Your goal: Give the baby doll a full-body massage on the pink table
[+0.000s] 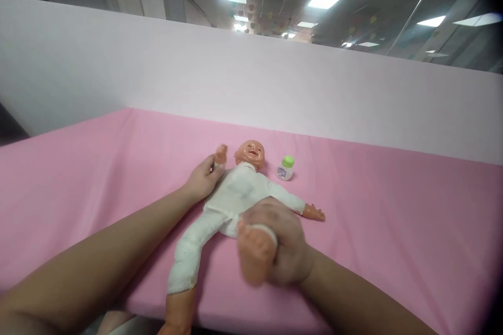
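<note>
- Head view, centre of the frame: a plastic baby doll (231,196) in a white cloth suit lies face up on the pink cloth-covered table (373,209)
- Left hand (202,180), centre-left, has its fingers closed around the doll's raised forearm
- Right hand (285,243), blurred, lower centre, grips the doll's lifted bare foot
- A small white plastic bottle with a green cap (285,168) stands just right of the doll's head

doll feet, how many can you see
2: one bare foot gripped in the right hand, the other foot lying at the near edge of the pink sheet.
</note>
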Action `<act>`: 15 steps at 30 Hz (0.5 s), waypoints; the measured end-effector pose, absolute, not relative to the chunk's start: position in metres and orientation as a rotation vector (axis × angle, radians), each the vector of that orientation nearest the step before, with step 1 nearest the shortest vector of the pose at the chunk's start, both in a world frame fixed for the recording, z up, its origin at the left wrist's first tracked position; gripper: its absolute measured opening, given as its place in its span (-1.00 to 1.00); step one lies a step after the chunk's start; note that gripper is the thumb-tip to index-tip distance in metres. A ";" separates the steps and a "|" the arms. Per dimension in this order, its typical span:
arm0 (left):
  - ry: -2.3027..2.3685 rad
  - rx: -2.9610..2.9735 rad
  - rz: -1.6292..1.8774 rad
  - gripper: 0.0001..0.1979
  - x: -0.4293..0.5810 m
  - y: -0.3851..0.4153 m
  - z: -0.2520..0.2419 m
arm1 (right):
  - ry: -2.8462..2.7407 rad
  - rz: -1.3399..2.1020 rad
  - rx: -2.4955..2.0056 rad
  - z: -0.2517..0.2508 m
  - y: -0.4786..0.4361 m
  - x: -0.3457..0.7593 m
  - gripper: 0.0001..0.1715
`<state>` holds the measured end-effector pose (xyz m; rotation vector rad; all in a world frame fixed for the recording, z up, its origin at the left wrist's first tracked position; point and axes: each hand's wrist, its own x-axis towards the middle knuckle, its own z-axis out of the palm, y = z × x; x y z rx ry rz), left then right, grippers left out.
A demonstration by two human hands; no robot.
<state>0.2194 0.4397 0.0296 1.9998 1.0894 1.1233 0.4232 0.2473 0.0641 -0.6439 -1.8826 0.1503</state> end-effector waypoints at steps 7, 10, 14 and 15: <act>0.924 2.468 0.902 -0.42 0.227 0.430 0.033 | -1.681 0.206 -1.061 0.059 0.281 0.464 -0.47; 0.897 2.429 0.896 -0.44 0.226 0.428 0.036 | -1.759 0.393 -1.211 0.057 0.293 0.457 -0.67; 0.859 2.356 0.897 -0.47 0.228 0.422 0.042 | -1.760 0.426 -1.245 0.057 0.296 0.452 -0.70; 0.846 2.329 0.903 -0.49 0.228 0.422 0.043 | -1.761 0.404 -1.232 0.058 0.295 0.453 -0.66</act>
